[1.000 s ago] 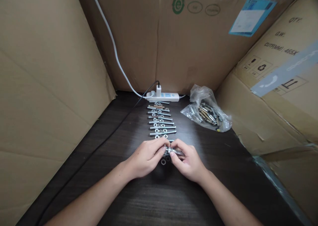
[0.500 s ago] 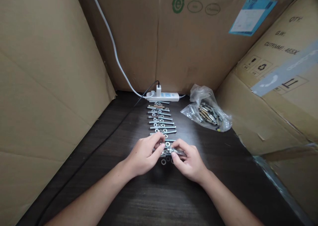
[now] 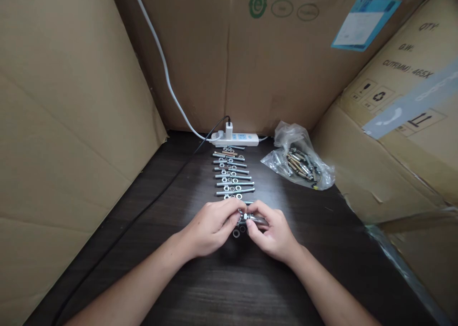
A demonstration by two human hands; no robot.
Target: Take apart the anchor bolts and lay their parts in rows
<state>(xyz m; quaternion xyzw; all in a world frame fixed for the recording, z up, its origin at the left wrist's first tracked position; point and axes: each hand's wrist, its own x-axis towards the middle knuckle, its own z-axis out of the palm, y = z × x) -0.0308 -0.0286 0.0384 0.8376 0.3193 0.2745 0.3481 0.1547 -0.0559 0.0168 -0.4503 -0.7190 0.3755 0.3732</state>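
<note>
Beyond both hands, the worktop (image 3: 222, 288) was bounded by cardboard: one box (image 3: 71, 116) was seen to the left of the left hand (image 3: 212, 226), a second box (image 3: 186, 54) was placed in front, and a third box (image 3: 379, 163) was set to the right of the right hand (image 3: 275, 228). Straight ahead of the hands, rows of bolts (image 3: 246, 191) were laid out with nuts (image 3: 225, 188) and washers (image 3: 238, 188) among them, and the nearest pieces were partly covered by the fingers. Past those rows a white power strip (image 3: 250, 140) was placed, with a white plug (image 3: 229, 130) fitted in it. A black cable (image 3: 168, 185) was stretched across the worktop, out to the left of the left hand. Ahead of the right hand and off to its right, a clear plastic bag (image 3: 286, 132) of metal fasteners (image 3: 300, 167) was set down. Close in, a loose washer (image 3: 236, 233) was left on the near side of the gap between the hands.

The metal bolt (image 3: 256, 219) was held in the right hand, closed around its thicker part, with its nut (image 3: 245, 216) exposed toward the left hand. The left hand's thumb and fingers were brought nearly together at that end (whether anything was pinched there could not be told).
</note>
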